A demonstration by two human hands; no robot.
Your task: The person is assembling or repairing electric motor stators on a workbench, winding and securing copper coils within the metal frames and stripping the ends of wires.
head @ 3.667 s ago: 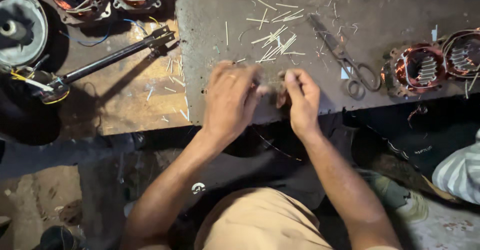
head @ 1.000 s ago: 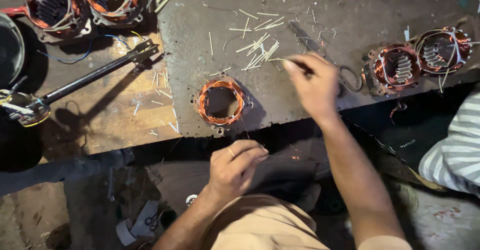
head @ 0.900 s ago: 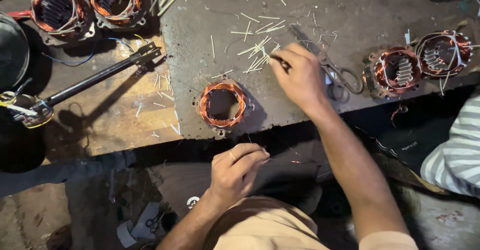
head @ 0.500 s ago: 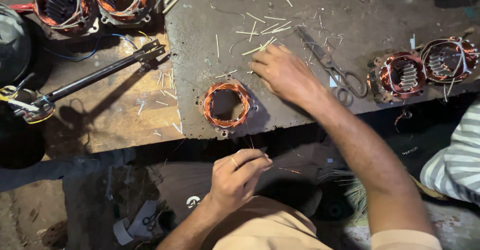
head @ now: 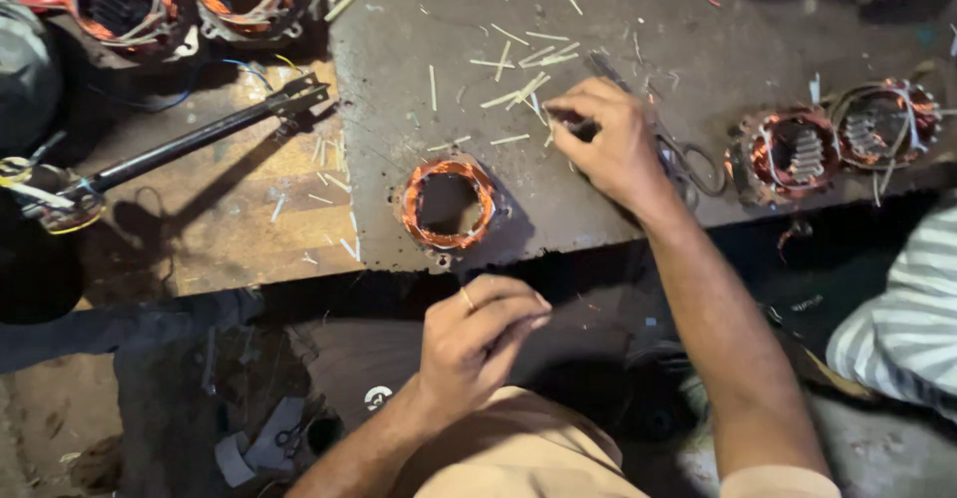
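- Head view: the right hand [head: 608, 144] reaches to about one o'clock of the copper-wound stator [head: 449, 204], its fingertips pinched on a pale insulation strip [head: 551, 125] from the scattered strips [head: 523, 74] on the metal plate [head: 419, 19].
- The left hand [head: 477, 343] hovers at six o'clock of the stator, loosely curled; whether it holds anything cannot be told.
- Risk, as a judgement: the thin strip could slip from the pinch, and the scissors [head: 688, 164] beside the wrist could get knocked.

Bare forearms, tan trousers, ring on left hand [head: 477, 343].
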